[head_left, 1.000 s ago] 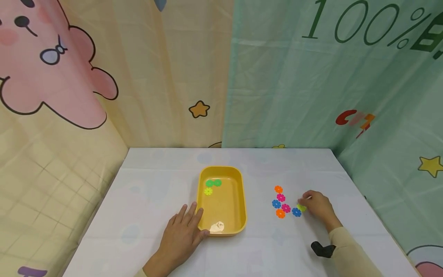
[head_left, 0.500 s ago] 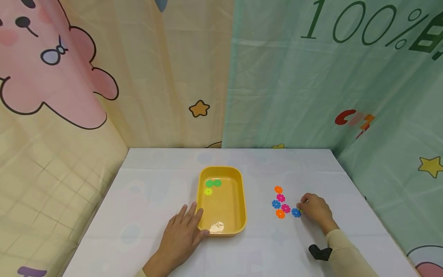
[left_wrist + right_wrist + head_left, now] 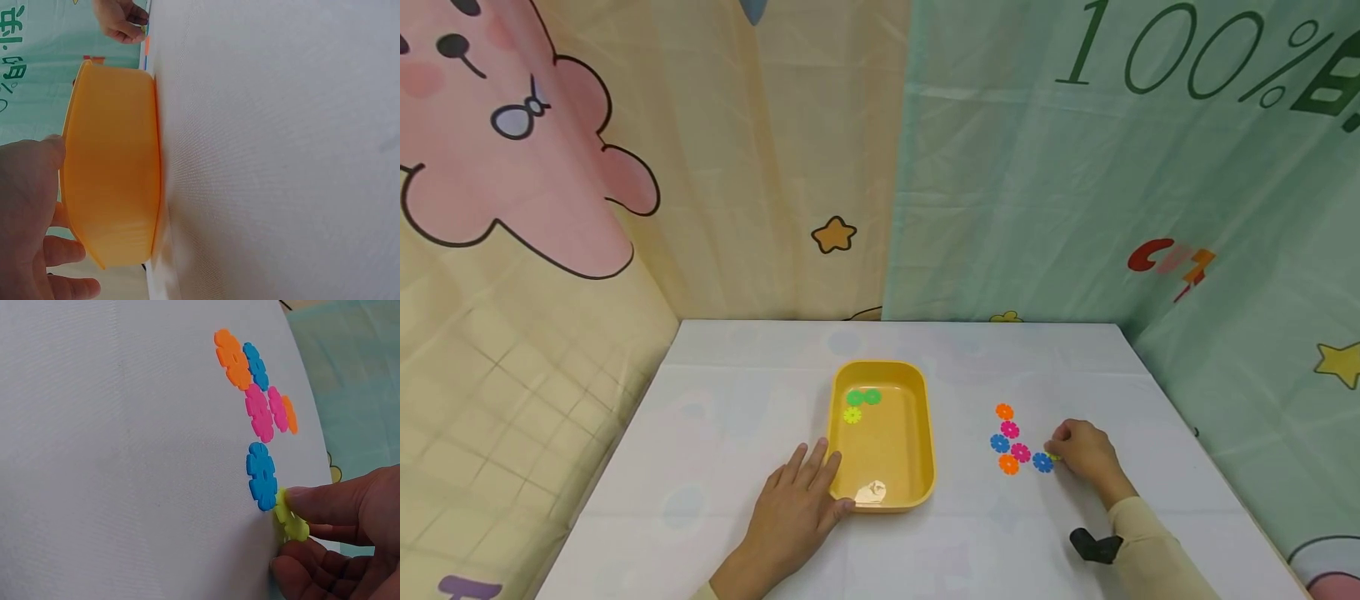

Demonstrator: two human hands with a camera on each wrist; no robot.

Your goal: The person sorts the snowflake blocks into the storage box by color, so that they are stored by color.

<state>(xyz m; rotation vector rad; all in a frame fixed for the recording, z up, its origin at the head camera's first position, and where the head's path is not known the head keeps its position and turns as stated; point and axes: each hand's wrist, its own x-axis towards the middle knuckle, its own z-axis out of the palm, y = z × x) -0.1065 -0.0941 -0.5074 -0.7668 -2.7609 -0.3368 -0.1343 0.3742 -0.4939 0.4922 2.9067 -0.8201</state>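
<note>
My right hand (image 3: 1086,454) pinches a yellow-green snowflake disc (image 3: 294,525), a flat notched plastic piece, between thumb and fingers. Right beside it lies a blue disc (image 3: 261,476), overlapping its edge in the right wrist view. My left hand (image 3: 793,508) rests with fingers spread at the near left rim of a yellow plastic tray (image 3: 930,450); in the left wrist view its fingertips are at the rim of the tray wall (image 3: 112,162). Inside the tray, two green discs (image 3: 872,397) and a yellow one (image 3: 852,415) lie near the far left corner.
Left of my right hand, orange (image 3: 1004,412), pink (image 3: 1020,452) and blue (image 3: 1000,443) discs lie in a loose cluster on the white tabletop (image 3: 737,417). A black strap end (image 3: 1096,547) hangs by the right sleeve. Printed curtains stand behind and at both sides.
My right hand has shifted slightly toward me and now covers more of the yellow-green disc, with its fingers closed on it. The left hand and tray have stayed in place.
</note>
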